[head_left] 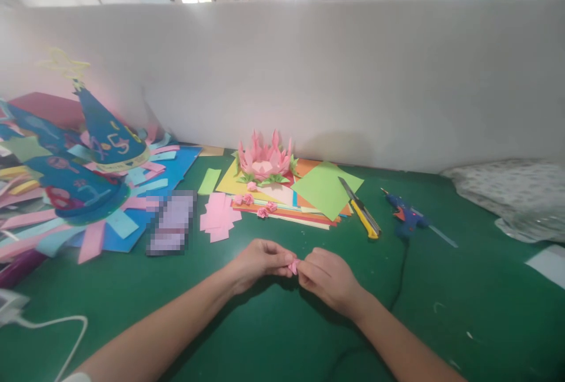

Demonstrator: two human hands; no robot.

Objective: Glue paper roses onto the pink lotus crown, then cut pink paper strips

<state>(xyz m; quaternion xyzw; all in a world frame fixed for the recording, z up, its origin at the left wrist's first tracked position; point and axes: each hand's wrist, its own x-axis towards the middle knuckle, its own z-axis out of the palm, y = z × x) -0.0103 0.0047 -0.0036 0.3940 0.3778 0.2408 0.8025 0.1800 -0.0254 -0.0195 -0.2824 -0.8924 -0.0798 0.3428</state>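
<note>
My left hand (260,261) and my right hand (326,279) meet over the green table (273,335), fingertips pinched together on a small pink paper piece (293,266). Both hands are closed on it. Beyond them lie a pile of pink paper squares (218,217), several small pink paper roses (256,201) and a pink paper lotus (265,161) on a stack of coloured paper sheets (318,193).
A yellow utility knife (362,211) and a blue glue gun (406,217) with its black cord lie to the right. Blue paper cone hats (106,135) and paper strips crowd the left. A white partition wall (353,76) runs behind. A white cable (66,335) lies front left, a patterned cloth (507,191) far right.
</note>
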